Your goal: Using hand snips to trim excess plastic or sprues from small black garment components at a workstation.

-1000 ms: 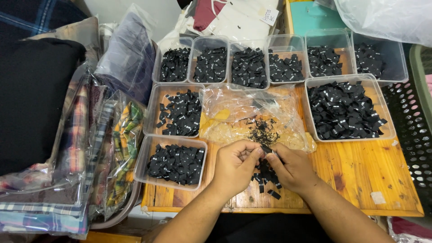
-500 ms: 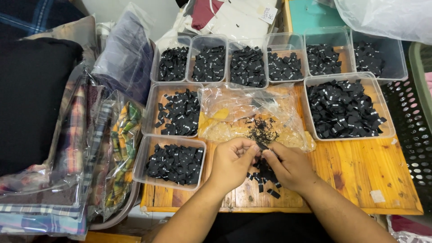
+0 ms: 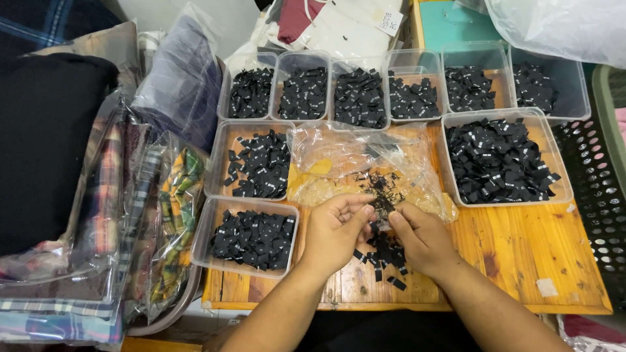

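On the wooden worktop [image 3: 521, 254], close to its near edge, lies a loose heap of small black labels [image 3: 385, 251], flat folded fabric bits with tiny pale marks. Both hands meet just over this heap. The left hand [image 3: 334, 231] has its fingertips pinched together at the heap's top, on one or more labels, though exactly what they clamp is too small to tell. The right hand [image 3: 422, 238] rests knuckles up on the heap's right side, its forefinger stretched toward the left thumb; whether its grip closes on a label cannot be told.

Just behind the hands lies a crumpled clear bag [image 3: 355, 163], glossy and wrinkled, with a few labels scattered on it. Clear plastic tubs, rectangular with rounded corners, ring the work: one near tub [image 3: 203, 228] and one mid tub [image 3: 218, 153] at the left, a large tub [image 3: 564, 173] at the right, and a back row of tubs [image 3: 398, 60] along the far side, all holding the same black labels. The worktop is slatted orange-brown wood with visible grain.

Left of the worktop stand bagged fabrics [image 3: 163, 215], plaid and patterned, in shiny plastic wrap. At the far right is a black perforated basket [image 3: 600, 202]. Nothing lies between the hands and the heap.
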